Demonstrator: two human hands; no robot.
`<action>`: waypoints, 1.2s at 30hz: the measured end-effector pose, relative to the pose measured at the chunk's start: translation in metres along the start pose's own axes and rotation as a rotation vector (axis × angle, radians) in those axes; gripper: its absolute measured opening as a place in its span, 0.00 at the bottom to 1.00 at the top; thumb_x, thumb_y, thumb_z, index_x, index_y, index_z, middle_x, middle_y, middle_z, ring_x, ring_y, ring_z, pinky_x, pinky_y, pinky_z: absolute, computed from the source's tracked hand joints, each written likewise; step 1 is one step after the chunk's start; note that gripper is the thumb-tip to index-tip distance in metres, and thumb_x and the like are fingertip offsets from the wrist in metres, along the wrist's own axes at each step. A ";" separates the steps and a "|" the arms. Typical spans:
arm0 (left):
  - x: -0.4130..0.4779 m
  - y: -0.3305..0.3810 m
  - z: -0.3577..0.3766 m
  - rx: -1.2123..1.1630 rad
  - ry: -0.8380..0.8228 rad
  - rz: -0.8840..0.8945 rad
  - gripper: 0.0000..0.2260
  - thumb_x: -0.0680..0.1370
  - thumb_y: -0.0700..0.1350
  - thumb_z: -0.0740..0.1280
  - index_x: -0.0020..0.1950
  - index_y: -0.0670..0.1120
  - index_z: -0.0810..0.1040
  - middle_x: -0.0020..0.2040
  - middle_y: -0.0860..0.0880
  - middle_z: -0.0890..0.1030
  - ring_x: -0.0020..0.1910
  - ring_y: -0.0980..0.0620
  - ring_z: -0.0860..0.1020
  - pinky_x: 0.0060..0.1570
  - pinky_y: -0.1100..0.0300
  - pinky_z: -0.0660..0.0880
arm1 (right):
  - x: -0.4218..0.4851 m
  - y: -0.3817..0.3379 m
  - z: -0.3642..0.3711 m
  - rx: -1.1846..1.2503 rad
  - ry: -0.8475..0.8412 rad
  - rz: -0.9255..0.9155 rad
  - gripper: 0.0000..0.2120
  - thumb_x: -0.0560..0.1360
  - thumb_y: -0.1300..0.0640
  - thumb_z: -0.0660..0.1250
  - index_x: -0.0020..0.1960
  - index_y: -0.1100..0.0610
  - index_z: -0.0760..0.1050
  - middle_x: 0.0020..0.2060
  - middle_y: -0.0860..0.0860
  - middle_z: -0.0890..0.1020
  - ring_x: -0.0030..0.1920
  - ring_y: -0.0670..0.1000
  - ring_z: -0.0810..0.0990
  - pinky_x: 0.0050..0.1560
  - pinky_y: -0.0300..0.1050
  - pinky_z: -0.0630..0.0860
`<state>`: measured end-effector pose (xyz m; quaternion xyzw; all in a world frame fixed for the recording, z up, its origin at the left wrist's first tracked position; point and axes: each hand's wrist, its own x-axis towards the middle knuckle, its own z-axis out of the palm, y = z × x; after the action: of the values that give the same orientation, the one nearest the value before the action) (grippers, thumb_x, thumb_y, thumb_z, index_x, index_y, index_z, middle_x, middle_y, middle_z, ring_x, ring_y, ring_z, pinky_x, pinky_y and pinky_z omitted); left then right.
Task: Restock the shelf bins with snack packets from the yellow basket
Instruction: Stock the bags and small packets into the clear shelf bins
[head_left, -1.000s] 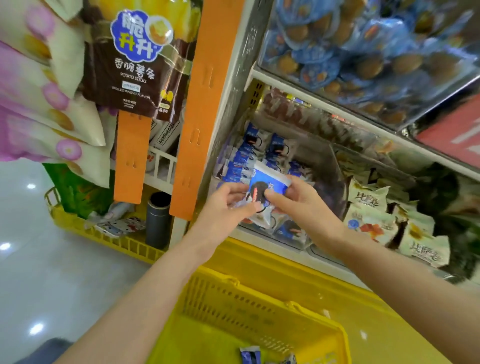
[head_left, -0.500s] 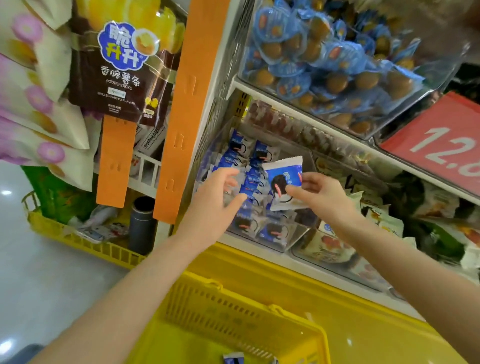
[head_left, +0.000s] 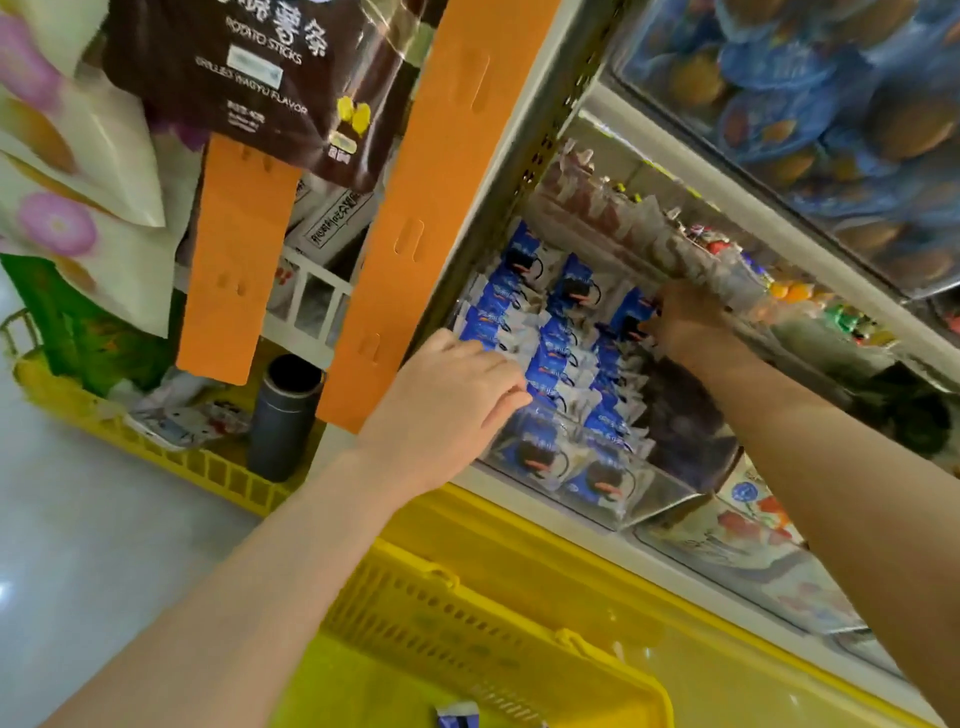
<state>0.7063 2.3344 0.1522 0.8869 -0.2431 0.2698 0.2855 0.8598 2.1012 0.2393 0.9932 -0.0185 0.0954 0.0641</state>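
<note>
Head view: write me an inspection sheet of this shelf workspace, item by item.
Surface: clear bin on the shelf, partly filled.
Job's things: blue-and-white snack packets stand in rows in the bin, with a dark gap at its right. The yellow basket sits below, with a loose packet inside at the frame's bottom edge.
Clutter: dark flask upright left of the shelf.
Hands: left hand rests relaxed fingers on the left rows. Right hand is at the bin's rear right, fingertips at a packet, grip unclear.
Cables: nothing seen.
Surroundings: orange strips, hanging potato-sticks bag, blue-wrapped snacks in the bin above.
</note>
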 end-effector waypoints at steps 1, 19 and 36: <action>0.000 -0.001 0.000 -0.005 0.014 0.002 0.15 0.79 0.50 0.55 0.48 0.47 0.79 0.43 0.52 0.82 0.42 0.53 0.78 0.46 0.63 0.57 | 0.006 0.001 0.004 0.000 -0.002 -0.001 0.15 0.75 0.62 0.66 0.60 0.67 0.72 0.55 0.65 0.77 0.54 0.64 0.77 0.48 0.51 0.71; 0.000 -0.009 0.010 -0.060 0.061 0.047 0.13 0.80 0.49 0.57 0.48 0.48 0.80 0.42 0.54 0.82 0.41 0.55 0.77 0.48 0.62 0.62 | 0.027 0.002 0.025 -0.010 0.072 -0.050 0.14 0.75 0.60 0.68 0.57 0.65 0.74 0.54 0.64 0.78 0.54 0.63 0.77 0.56 0.52 0.72; -0.021 0.022 -0.004 0.018 -0.088 -0.081 0.18 0.79 0.47 0.60 0.69 0.49 0.67 0.66 0.52 0.70 0.68 0.54 0.63 0.71 0.60 0.45 | -0.191 0.000 0.004 0.309 -0.077 -0.407 0.29 0.75 0.39 0.46 0.70 0.51 0.66 0.65 0.49 0.74 0.65 0.50 0.72 0.61 0.41 0.67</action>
<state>0.6767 2.3266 0.1505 0.9096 -0.2168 0.2212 0.2771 0.6727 2.1051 0.1990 0.9774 0.1942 0.0443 -0.0711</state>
